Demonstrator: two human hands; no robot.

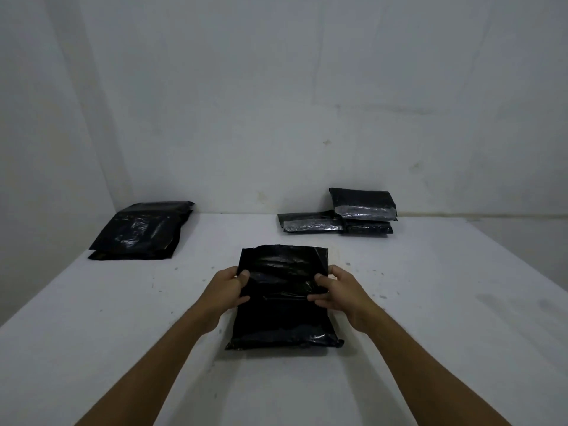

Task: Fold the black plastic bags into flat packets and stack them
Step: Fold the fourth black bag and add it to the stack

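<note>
Black bag (284, 298) at table (430, 302) centre, pinched at its side edges by left hand (229, 290) and right hand (338, 290); fold evenly, pressing air out, corners aligned.

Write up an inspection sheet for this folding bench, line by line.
Surface: white table, scuffed with small dark specks.
Job's things: black bag lies centre, being folded; unfolded bags piled far left; finished packets stacked far right by the wall.
Clutter: nothing seen.
Grips: left hand pinches the bag's left edge, thumb on top; right hand pinches the right edge the same way.
Cables: nothing seen.
Surroundings: bare white walls meeting in a corner at far left.
</note>
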